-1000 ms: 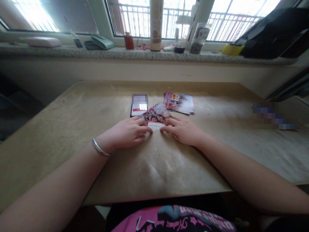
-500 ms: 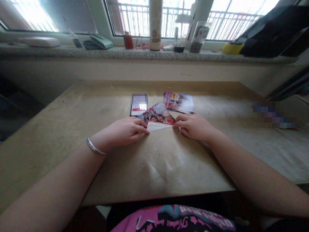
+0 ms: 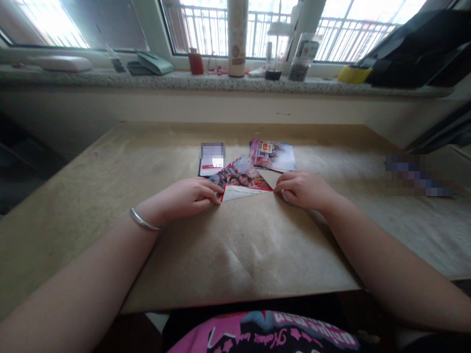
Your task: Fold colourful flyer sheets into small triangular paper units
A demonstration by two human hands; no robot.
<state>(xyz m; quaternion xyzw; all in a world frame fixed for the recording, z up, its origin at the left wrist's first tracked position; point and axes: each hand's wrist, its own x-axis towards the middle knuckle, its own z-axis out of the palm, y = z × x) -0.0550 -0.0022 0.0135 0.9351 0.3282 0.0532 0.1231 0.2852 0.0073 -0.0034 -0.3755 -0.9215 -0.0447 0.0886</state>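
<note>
A colourful printed flyer (image 3: 246, 180) lies on the table in front of me, with a strip along its near edge folded over to show a white, red-edged side. My left hand (image 3: 195, 193) has its fingers closed on the flyer's near left corner, and a silver bangle circles that wrist. At the sharp right corner, the thumb and fingers of my right hand (image 3: 300, 190) pinch the paper. Just behind it is a stack of similar flyers (image 3: 281, 156). A phone (image 3: 212, 165), its screen partly blurred, rests behind my left hand.
The table (image 3: 235, 245) wears a creased tan cover. Toward its right side is a blurred-out item (image 3: 415, 174). Along the granite windowsill (image 3: 154, 83) stand a tall bottle (image 3: 236, 44), a red container (image 3: 196, 61), clear cups (image 3: 301, 59) and a dark bag (image 3: 408, 54).
My right hand has slid a little rightward to the flyer's right tip, uncovering more of the white folded strip. My left hand has shifted slightly left.
</note>
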